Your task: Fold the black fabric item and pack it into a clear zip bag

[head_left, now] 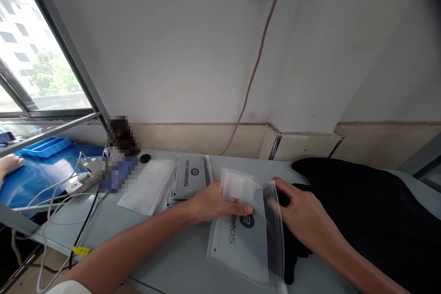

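Note:
In my left hand (pixel 220 206) is a translucent plastic bag (pixel 251 248), gripped with the thumb flat across its front. A grey panel printed ROCKBROS with a round black logo shows through it, with a white patch near the top. My right hand (pixel 303 211) pinches the bag's upper right edge; some of those fingers are hidden behind it. Black fabric (pixel 358 216) spreads over the table right of the bag, partly under my right forearm. Beyond my left hand lies a stack of grey ROCKBROS packets (pixel 184 179), beside frosted empty bags (pixel 148 181).
White cables and a power strip (pixel 82 181) lie at the table's left, near a pixelated area. A black round cap (pixel 145 158) sits near the wall. Past the metal frame, another person's hand (pixel 12 164) rests by a blue tray (pixel 48 146). A cable (pixel 262 46) runs down the wall.

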The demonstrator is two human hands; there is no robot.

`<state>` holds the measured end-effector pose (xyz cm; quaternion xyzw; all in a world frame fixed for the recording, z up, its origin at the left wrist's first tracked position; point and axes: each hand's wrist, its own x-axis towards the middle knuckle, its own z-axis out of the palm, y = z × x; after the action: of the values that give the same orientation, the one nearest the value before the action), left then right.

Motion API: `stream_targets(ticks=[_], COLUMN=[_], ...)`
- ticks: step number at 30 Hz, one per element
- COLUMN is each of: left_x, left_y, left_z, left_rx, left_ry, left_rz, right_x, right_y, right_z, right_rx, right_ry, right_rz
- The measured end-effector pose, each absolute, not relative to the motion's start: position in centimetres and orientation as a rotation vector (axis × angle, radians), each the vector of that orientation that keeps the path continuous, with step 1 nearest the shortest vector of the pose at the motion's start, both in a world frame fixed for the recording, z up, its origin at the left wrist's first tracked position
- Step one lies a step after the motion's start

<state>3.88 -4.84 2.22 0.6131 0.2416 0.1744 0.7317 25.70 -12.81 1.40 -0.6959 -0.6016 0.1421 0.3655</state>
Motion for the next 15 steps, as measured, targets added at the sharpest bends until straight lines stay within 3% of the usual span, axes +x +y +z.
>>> stream_targets(ticks=[5,15], left_x=[4.0,4.0], left_y=[-4.9,-4.6], left_z=[1.9,1.9], left_rx=[1.412,1.398], left_ry=[0.524,0.678], left_rz=[0.402,0.565], right_x=[25.5,26.1], right_y=[-12.8,-12.4], right_z=[1.0,2.1], right_rx=[-1.879,-1.350], right_ry=[-1.597,-1.496], right_rz=[0.465,0.999])
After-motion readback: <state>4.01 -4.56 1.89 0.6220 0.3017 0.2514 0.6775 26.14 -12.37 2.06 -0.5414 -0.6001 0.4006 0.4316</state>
